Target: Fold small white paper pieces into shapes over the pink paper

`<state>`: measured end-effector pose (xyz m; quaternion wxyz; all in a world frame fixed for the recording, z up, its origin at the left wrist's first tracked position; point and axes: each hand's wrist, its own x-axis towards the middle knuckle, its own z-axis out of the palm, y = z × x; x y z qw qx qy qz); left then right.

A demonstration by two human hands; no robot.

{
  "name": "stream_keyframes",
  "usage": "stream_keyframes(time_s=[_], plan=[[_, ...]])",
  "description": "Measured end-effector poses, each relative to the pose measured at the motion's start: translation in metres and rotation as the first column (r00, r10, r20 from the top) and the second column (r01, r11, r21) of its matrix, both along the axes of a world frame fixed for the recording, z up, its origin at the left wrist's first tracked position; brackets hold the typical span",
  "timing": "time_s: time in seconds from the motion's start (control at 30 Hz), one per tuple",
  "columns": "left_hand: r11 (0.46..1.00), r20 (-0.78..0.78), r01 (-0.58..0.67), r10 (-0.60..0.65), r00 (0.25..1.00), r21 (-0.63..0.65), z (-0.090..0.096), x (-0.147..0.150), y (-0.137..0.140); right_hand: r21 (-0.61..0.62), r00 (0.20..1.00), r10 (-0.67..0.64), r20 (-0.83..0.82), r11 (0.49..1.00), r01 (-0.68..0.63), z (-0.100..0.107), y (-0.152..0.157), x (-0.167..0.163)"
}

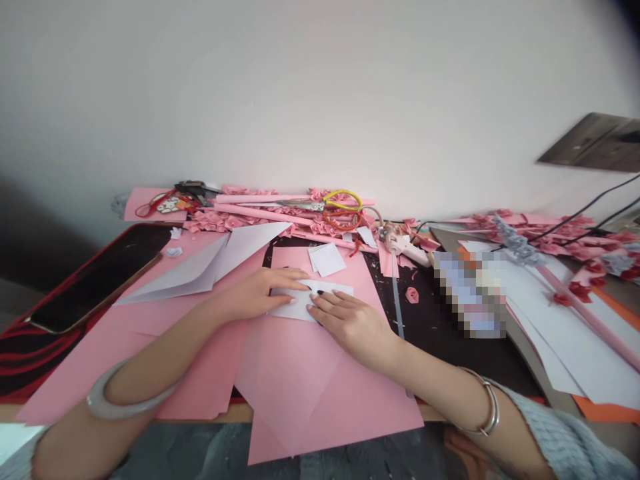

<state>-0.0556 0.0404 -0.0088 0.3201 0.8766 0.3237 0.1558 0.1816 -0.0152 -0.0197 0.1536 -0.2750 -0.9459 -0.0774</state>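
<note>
A small white sheet of paper [306, 308], seemingly folded, lies on top of large pink paper sheets [320, 387]. My left hand [250, 291] rests on its left part, fingers stretched out and apart over the paper. From the right, my right hand [350, 327] lies flat across the sheet's right part, fingertips close to those of my left hand. Both hands press on the paper rather than grip it. Just beyond them sit small white paper squares [331, 260]. A larger folded white sheet [200, 270] lies to the left.
Scissors [345, 201] with yellow and red handles lie on pink paper flowers and rods along the wall. A glue gun [407, 247] stands behind on the right. A phone [100, 280] lies at left. White sheets [550, 333] and a pink-stemmed flower [590, 310] are at right.
</note>
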Motion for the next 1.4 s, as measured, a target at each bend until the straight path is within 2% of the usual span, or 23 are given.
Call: stream_keyframes(time_s=[0.77,1.4], plan=[[0.999,-0.069,-0.011,0.009,0.998,-0.030,0.0040,-0.0008,-0.0026,-0.079,1.000,0.025,-0.017,0.997,-0.026,-0.0002,-0.0008,0.0014],[0.999,-0.059,-0.012,0.010,0.998,-0.033,0.0028,-0.0013,-0.0021,-0.078,0.999,0.029,-0.027,0.996,-0.031,0.0007,-0.0014,0.0018]])
